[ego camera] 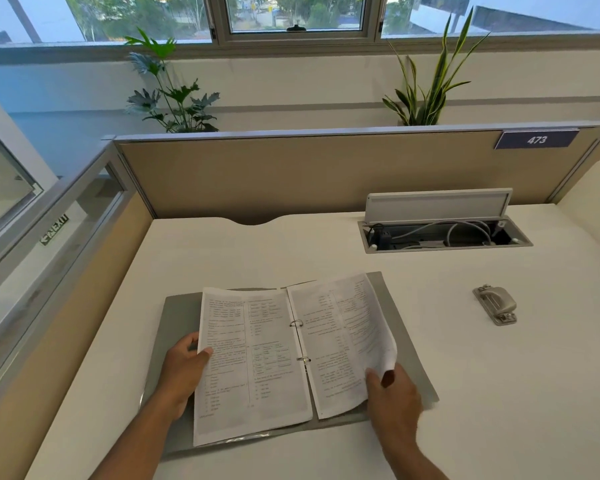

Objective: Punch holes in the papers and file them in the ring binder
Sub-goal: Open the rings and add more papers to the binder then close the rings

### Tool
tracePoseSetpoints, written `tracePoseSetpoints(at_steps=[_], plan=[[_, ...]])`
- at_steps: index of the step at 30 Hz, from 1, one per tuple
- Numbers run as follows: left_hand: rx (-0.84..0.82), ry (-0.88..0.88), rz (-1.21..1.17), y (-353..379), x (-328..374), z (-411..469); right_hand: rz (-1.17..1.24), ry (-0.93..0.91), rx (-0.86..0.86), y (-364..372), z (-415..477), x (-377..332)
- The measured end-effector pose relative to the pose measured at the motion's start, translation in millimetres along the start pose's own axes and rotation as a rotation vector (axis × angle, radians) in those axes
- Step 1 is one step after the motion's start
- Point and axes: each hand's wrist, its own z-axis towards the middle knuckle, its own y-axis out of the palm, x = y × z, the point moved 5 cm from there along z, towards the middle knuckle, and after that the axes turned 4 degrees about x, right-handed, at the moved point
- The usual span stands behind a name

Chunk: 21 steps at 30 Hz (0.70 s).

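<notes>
Left hand [184, 368] pinches left papers [250, 362]; right hand [392, 393] pinches the curled right page [350, 341].

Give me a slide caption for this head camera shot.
Both hands, left and right, hold papers on the open binder's rings; punch sits aside.

Grey binder [181, 308] w/ white papers [253, 362] in black print, metallic grey hole punch [495, 304], cream desk [465, 375].

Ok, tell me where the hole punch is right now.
The hole punch sits alone on the white desk, to the right of the open ring binder and in front of the open cable tray, untouched by either hand.
</notes>
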Motion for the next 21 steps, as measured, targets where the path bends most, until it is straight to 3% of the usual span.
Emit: tracePoseSetpoints(at_steps=[4, 8, 15, 21], plan=[[-0.009, -0.001, -0.024, -2.2, -1.0, -0.3, 0.320, -0.122, -0.041, 2.5, -19.9, -35.8], [-0.031, 0.001, -0.044, -2.5, -0.6, -1.2, 0.393, -0.396, -0.126, 14.4, -48.8, -72.1], [-0.048, 0.027, -0.085, -2.5, 1.7, 0.1, 0.042, -1.006, -0.148, 55.0, -108.1, -95.5], [-0.108, -0.089, -0.199, 2.6, -1.3, -7.8, -0.342, -1.180, -0.303, 95.7, -136.0, -92.1]])
